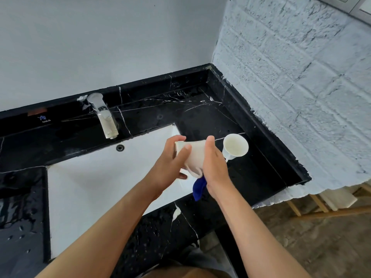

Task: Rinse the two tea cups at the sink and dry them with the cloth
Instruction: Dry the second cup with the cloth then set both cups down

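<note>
Both hands are working over the right end of the white sink basin. The left hand is gripping a white tea cup, which is lying tilted on its side in the air, its base pointing toward the faucet side and its handle hanging at the lower edge. The left thumb is curling across the cup's wall and the left fingers are wrapping the far side, so the hand is clamped on the cup. The right hand is pressing against the cup's other side with its fingers curled, and a blue cloth is hanging out from beneath this palm. The right hand is holding the cloth against the cup; how much cloth is lying between palm and cup cannot be told.

The second tea cup is standing apart on the black marble counter, just beside the right hand and to the right of the basin, its open mouth facing up and toward the camera.

A chrome faucet is standing behind the basin, above the overflow hole. Water droplets are lying on the counter left of the basin. A white painted brick wall is bounding the counter on the right.
</note>
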